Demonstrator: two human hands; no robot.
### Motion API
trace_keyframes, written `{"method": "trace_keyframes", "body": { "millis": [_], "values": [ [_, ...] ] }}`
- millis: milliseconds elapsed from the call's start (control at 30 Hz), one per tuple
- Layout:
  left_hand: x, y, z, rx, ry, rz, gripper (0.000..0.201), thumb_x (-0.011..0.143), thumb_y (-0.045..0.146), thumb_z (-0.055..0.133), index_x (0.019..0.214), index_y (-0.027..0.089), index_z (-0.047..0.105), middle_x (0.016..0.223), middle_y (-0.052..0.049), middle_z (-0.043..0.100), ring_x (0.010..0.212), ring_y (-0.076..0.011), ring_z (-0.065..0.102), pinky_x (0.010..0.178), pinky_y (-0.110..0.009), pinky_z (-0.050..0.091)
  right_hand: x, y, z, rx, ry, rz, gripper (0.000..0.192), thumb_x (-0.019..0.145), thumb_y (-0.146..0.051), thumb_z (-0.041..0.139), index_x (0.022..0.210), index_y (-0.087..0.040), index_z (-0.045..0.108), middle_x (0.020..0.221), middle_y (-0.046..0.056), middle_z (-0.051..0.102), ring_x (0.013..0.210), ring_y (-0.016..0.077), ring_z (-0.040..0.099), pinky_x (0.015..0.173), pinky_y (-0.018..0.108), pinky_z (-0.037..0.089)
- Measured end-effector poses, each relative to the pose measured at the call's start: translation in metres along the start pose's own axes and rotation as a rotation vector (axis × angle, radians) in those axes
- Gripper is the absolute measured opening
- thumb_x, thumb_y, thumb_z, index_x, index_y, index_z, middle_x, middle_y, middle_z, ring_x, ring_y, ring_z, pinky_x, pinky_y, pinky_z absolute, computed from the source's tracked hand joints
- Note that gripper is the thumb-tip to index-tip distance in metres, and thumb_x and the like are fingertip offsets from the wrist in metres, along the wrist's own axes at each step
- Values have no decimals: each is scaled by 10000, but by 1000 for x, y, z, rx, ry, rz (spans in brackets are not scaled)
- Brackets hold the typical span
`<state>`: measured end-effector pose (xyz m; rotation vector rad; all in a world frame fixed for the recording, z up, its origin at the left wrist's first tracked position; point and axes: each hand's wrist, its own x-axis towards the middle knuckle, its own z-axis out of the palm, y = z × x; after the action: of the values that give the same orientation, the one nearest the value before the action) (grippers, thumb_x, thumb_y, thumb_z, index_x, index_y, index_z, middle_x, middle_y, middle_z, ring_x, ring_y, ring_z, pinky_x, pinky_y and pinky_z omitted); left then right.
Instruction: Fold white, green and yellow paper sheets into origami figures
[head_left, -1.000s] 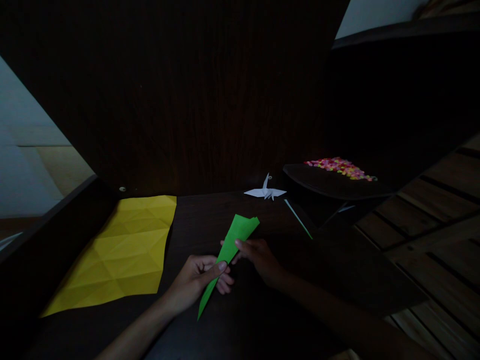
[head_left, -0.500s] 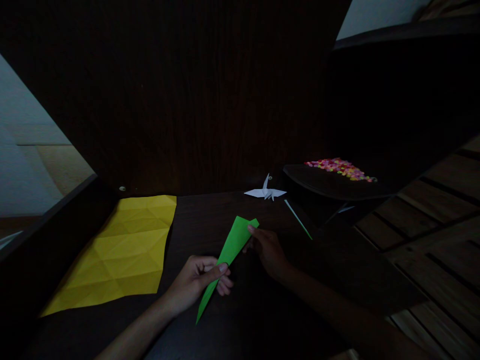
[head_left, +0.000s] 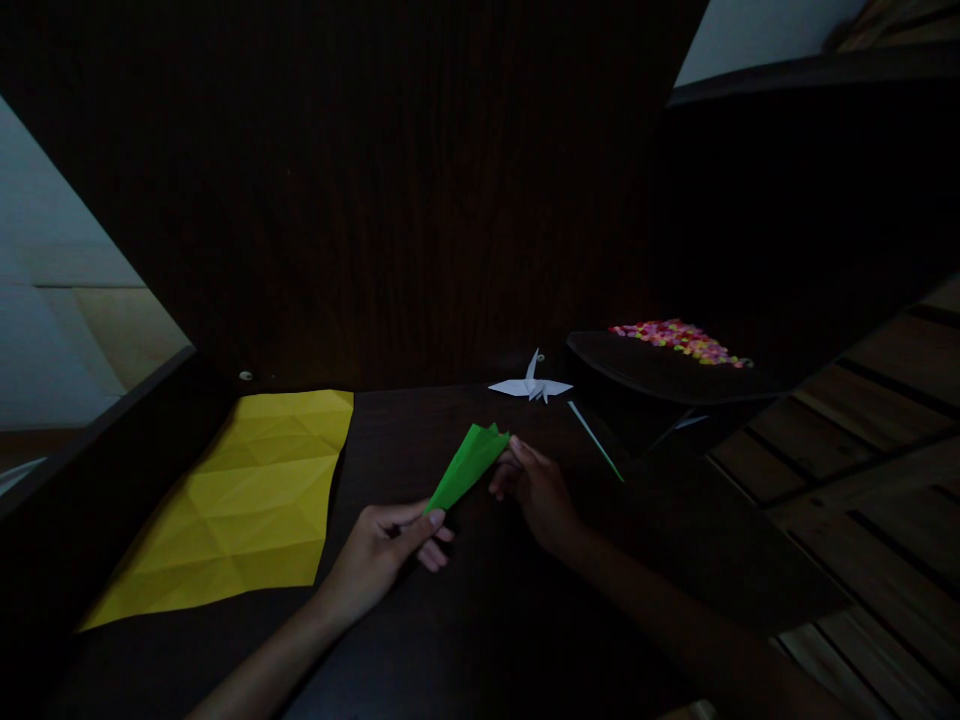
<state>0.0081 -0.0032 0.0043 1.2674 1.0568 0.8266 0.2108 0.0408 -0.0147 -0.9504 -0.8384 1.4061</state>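
A folded piece of green paper (head_left: 466,468) is held above the dark tabletop, narrow at its lower end and wider with several pointed layers at the top. My left hand (head_left: 401,540) pinches its narrow lower end between thumb and fingers. At the upper right corner, the fingertips of my right hand (head_left: 536,490) close on the paper's edge. Behind them a white folded paper crane (head_left: 532,386) rests near the back panel. To the right of it lies a thin pale green strip (head_left: 596,442). Creased yellow paper (head_left: 255,500) lies flat on the left.
A dark upright panel (head_left: 420,200) closes off the back, and a low side board (head_left: 112,440) runs along the left. On a rounded shelf (head_left: 622,360) at the right sits a pile of small colourful pieces (head_left: 682,338). Slatted wood (head_left: 885,430) shows beyond.
The green paper has turned and its top now shows several separate points. Its long lower tip no longer shows below my left hand, which has shifted slightly left.
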Motion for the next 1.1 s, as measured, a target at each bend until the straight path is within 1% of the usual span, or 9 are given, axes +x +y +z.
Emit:
{"method": "trace_keyframes", "body": {
  "millis": [67,167,300,367,467,600,800,900,1100],
  "values": [
    [0,1,-1,101,79,68,327,824,418,626,784,119,751,601,-44,702,537,-164,635,580,-268,508,0,3,-1,-27,-19,10,375,779,-525,633,814,-153,662,755,56,694,472,120,579,417,226,409],
    [-1,0,-2,239,174,183,309,864,386,581,824,142,767,617,-26,683,536,-150,612,582,-255,493,-2,6,-1,-89,-131,50,413,795,-537,599,876,-138,672,868,110,718,492,127,592,422,225,420],
    [-1,-3,-4,407,276,324,328,879,338,572,1123,162,701,602,7,614,496,-127,555,527,-232,457,-12,9,1,-239,-331,76,443,823,-529,566,900,-120,716,745,83,703,456,111,561,418,213,400],
    [-1,-6,-4,499,292,413,330,879,310,574,1160,173,681,663,-10,624,551,-135,570,561,-235,468,-17,11,3,-318,-412,54,461,837,-544,538,886,-127,730,686,54,681,425,94,528,409,207,377],
    [-3,-11,-5,610,246,526,326,896,256,543,1194,188,657,799,-48,646,683,-156,608,654,-246,490,-24,15,7,-389,-487,18,486,855,-562,498,863,-138,735,654,36,664,411,88,509,411,206,362],
    [-5,-22,-6,767,154,566,408,923,220,484,1328,219,536,868,-62,610,717,-150,613,666,-237,502,-28,19,10,-412,-496,14,512,852,-588,489,812,-136,726,607,21,629,395,85,473,413,211,341],
    [-6,-31,-5,985,145,624,462,947,219,426,1406,277,425,901,-64,573,708,-149,612,613,-226,515,-32,19,13,-460,-382,26,566,837,-644,468,626,-156,663,463,-31,459,383,80,373,406,217,279],
    [-5,-30,-4,1005,141,640,470,954,222,422,1420,282,399,936,-71,566,749,-158,626,643,-237,530,-33,18,15,-453,-344,31,561,836,-644,468,599,-163,631,453,-36,433,392,84,365,405,222,269],
    [-4,-24,0,948,155,655,477,969,231,402,1443,240,346,975,-67,549,790,-153,627,711,-262,558,-31,17,15,-417,-326,25,466,861,-560,469,672,-159,612,485,-44,448,381,81,372,385,210,266]
  ]
}}
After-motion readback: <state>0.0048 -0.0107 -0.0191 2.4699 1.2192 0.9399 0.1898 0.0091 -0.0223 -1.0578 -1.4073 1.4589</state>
